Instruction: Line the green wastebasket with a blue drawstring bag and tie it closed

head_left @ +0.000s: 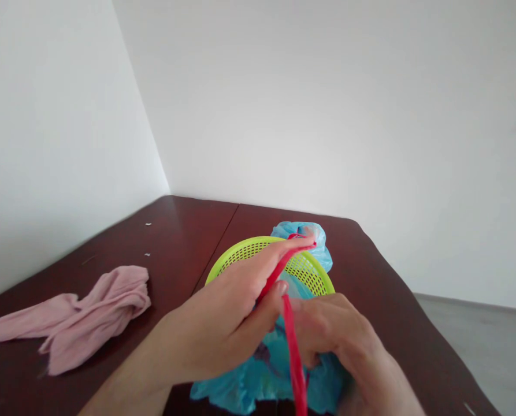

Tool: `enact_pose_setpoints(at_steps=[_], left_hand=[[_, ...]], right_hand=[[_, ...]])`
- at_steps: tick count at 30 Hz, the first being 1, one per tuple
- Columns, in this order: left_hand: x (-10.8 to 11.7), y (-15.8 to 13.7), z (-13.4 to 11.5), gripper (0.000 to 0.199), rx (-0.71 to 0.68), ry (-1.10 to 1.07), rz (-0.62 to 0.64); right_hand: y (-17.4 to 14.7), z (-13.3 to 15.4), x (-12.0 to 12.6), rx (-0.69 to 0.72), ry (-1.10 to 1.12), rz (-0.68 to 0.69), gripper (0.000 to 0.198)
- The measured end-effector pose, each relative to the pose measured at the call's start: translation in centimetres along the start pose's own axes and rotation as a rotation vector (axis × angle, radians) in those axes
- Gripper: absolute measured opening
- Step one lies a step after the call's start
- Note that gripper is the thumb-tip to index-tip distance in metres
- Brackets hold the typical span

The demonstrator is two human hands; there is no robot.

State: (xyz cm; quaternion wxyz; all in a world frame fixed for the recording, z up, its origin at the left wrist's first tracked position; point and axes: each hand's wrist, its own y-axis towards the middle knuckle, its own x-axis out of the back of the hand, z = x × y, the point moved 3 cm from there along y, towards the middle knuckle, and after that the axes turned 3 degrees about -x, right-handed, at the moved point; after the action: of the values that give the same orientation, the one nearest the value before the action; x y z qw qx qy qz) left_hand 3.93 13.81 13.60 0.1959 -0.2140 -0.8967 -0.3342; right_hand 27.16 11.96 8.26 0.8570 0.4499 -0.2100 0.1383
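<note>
A red plastic ribbon (296,361) runs between my hands, with one end hanging down in front. My left hand (223,306) has its fingers stretched forward and together, the ribbon lying along the palm side up to the fingertips and the thumb closed in on it. Close beside the left thumb, my right hand (340,329) pinches the ribbon with its fingers curled. Below both hands, a thin blue plastic bag (240,387) lies crumpled in front of and partly inside a lime-green perforated basket (229,257). My hands hide much of the basket and bag.
More blue plastic (325,254) bunches up behind the basket. A crumpled pink cloth (106,312) lies at the left of the dark reddish-brown table (188,231). Small white scraps dot the tabletop. White walls (305,127) border it at the left and back; grey floor shows at the right.
</note>
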Motion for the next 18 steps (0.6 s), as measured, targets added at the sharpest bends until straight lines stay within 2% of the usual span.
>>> enact_pose_setpoints(at_steps=[2, 6, 11, 14, 18], left_hand=[[0.0, 0.1, -0.2, 0.064, -0.018, -0.020, 0.006], [-0.2, 0.4, -1.1, 0.056, -0.060, -0.022, -0.003], [-0.4, 0.7, -2.4, 0.065, -0.117, 0.036, 0.020], [-0.6, 0.7, -2.3, 0.056, -0.117, -0.024, 0.072], [-1.1, 1.3, -1.5, 0.044, -0.075, -0.056, 0.106]], right_hand=[[1.5, 0.7, -0.3, 0.030, 0.023, 0.024, 0.098], [3.8, 1.0, -0.9, 0.116, 0.045, -0.008, 0.088], [4.0, 0.5, -0.8, 0.091, 0.022, -0.105, 0.075], [4.4, 0.8, -1.1, 0.069, 0.094, -0.075, 0.079], [5.2, 0.9, -1.4, 0.109, 0.013, -0.056, 0.084]])
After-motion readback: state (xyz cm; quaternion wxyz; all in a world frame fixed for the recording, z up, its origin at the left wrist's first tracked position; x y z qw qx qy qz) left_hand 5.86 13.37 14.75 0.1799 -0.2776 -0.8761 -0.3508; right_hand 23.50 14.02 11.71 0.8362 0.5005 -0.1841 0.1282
